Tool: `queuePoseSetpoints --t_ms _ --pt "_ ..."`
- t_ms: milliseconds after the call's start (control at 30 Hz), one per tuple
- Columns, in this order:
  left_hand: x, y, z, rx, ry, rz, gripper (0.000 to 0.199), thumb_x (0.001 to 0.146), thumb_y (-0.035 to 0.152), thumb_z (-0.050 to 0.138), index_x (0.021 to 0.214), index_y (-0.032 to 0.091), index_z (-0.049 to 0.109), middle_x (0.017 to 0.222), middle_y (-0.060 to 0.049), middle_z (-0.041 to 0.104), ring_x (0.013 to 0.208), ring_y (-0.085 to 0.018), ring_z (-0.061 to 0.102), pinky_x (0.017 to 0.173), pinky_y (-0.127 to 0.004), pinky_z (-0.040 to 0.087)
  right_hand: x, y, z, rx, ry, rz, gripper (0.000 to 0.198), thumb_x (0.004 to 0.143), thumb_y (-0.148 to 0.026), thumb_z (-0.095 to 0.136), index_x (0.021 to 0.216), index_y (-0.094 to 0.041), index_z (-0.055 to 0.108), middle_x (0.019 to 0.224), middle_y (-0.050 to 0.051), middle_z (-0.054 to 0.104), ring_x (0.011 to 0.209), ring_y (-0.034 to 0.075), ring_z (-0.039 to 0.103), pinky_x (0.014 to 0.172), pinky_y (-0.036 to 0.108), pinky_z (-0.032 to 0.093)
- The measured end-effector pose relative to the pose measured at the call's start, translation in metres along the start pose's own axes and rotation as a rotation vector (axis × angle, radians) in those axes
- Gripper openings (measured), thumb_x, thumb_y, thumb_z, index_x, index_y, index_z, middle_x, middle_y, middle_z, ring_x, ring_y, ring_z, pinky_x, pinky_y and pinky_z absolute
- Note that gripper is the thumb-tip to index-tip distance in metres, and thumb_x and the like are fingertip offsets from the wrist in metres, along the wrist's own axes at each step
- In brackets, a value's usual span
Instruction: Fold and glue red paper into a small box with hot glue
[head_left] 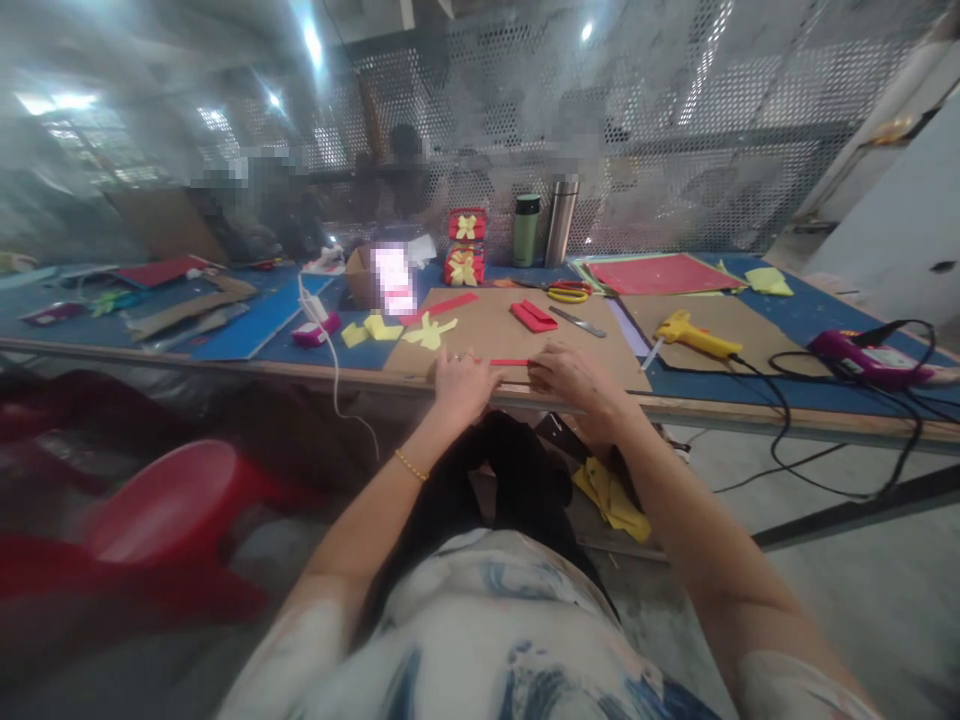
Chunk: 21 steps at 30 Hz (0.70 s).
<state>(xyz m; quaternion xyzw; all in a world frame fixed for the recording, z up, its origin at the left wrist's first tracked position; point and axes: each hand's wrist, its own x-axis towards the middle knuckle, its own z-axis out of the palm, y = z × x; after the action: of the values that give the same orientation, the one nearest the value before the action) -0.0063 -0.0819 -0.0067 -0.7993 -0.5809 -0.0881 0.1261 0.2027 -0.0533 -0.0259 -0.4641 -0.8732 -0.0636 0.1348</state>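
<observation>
Between my two hands a narrow red strip [510, 362], which looks like folded paper, lies near the front edge of the brown cardboard [626, 362]. Its left end is under the fingers of my left hand [463, 385], closed on it. At the other end my right hand [566, 375] grips the strip with bent fingers. Just beyond my hands are a folded red paper piece [534, 317] and a metal blade-like tool [577, 321]. A yellow paper bow [430, 331] and a flat red strip [442, 308] lie to the left on the cardboard.
A yellow glue gun [697, 336] with a black cable lies right, near a purple device [870, 360]. Yellow-handled scissors [568, 292], red sheets [660, 273], a green bottle [526, 232], a steel flask [561, 224] and red boxes with yellow bows [465, 266] stand or lie behind.
</observation>
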Motion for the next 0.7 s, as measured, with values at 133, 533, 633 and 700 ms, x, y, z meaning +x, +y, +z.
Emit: queuePoseSetpoints --t_ms 133,533,633,700 --pt "0.015 -0.004 -0.004 -0.047 -0.001 -0.050 0.039 0.103 0.040 0.053 0.108 0.011 0.079 0.117 -0.021 0.070 0.109 -0.033 0.065 0.106 -0.049 0.035 0.014 0.001 -0.004 -0.011 -0.006 0.032 0.032 0.103 -0.023 0.047 0.093 -0.012 0.076 0.097 0.015 0.068 0.093 0.023 0.058 0.077 0.032 0.037" --pt "0.069 -0.014 0.004 -0.527 -0.084 0.065 0.025 0.087 0.027 0.065 0.066 0.018 0.074 0.063 -0.001 0.063 0.072 -0.021 0.059 0.082 -0.036 0.042 0.034 0.011 -0.019 0.156 0.004 0.059 0.032 0.095 -0.013 0.046 0.104 -0.012 0.077 0.104 0.016 0.078 0.092 0.023 0.065 0.078 0.030 0.040" --pt "0.079 -0.019 0.007 -0.616 -0.122 0.053 0.026 0.083 0.028 0.067 0.060 0.017 0.070 0.052 0.002 0.052 0.061 -0.017 0.052 0.067 -0.031 0.038 0.041 0.013 -0.017 0.217 0.012 0.065 0.030 0.096 -0.021 0.049 0.103 -0.014 0.077 0.103 0.015 0.078 0.091 0.024 0.065 0.077 0.031 0.040" --pt "0.081 -0.025 0.011 -0.683 -0.145 0.049 0.025 0.081 0.028 0.067 0.060 0.016 0.070 0.052 0.002 0.054 0.059 -0.015 0.051 0.062 -0.028 0.037 0.045 0.016 -0.014 0.258 0.004 0.071 0.028 0.094 -0.021 0.050 0.096 -0.014 0.077 0.098 0.015 0.077 0.086 0.023 0.064 0.076 0.031 0.039"
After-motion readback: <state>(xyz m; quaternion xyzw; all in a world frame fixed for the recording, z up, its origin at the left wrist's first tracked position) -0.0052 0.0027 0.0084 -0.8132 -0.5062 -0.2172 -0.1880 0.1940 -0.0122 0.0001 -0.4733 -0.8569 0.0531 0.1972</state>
